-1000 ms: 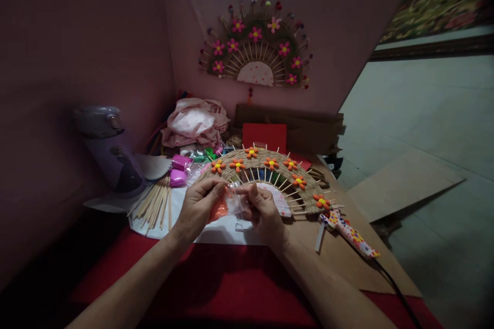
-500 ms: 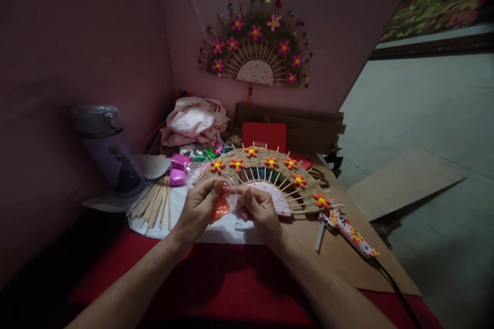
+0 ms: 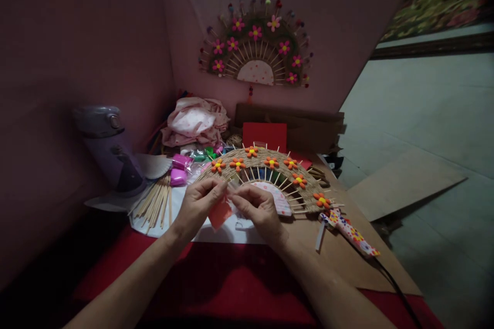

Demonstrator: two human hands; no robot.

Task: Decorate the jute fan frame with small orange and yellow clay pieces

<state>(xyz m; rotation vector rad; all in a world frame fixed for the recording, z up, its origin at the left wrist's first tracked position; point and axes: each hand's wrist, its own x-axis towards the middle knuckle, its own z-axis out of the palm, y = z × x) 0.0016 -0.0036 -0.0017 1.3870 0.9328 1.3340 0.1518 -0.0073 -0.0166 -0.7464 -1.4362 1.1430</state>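
Note:
My left hand [image 3: 198, 206] and my right hand [image 3: 258, 211] meet over the table, both pinching the top of a small clear plastic bag [image 3: 221, 213] with orange clay inside. The bag hangs between my fingertips. Just behind my hands lies a half-round woven fan craft [image 3: 270, 175] of twine and wooden sticks, dotted with orange flowers.
A bundle of wooden sticks [image 3: 156, 203] and pink clay packs [image 3: 178, 169] lie left. A purple flask [image 3: 111, 151] stands at far left. A patterned glue gun [image 3: 347, 230] lies right on brown cardboard [image 3: 347, 262]. A pink-flowered fan [image 3: 257, 46] hangs on the wall. Pink cloth [image 3: 195, 121] is heaped behind.
My fingers have shifted along the bag's top, and the orange clay bag now hangs lower and flatter between my hands. My right hand moved slightly left.

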